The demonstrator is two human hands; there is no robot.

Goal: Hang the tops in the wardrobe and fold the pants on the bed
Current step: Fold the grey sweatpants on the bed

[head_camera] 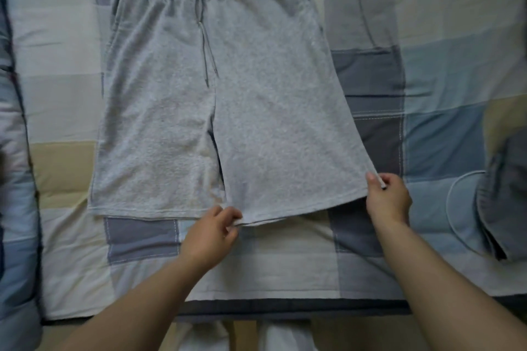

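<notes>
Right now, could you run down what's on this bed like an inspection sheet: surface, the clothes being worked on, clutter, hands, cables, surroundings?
Surface: bed covered by a patchwork quilt in blue, grey, cream and tan squares.
Job's things: grey shorts spread flat, waistband away from the person, drawstring lying down the front; not yet folded.
Clutter: a dark grey garment lies bunched at the right edge.
Hands: left hand pinches the hem of the right-hand leg at its inner corner; right hand pinches the same leg's outer corner.
Cables: a thin white cord loops on the quilt beside the dark garment.
Surroundings: a padded blue and white cover along the left edge; wardrobe not in view.
</notes>
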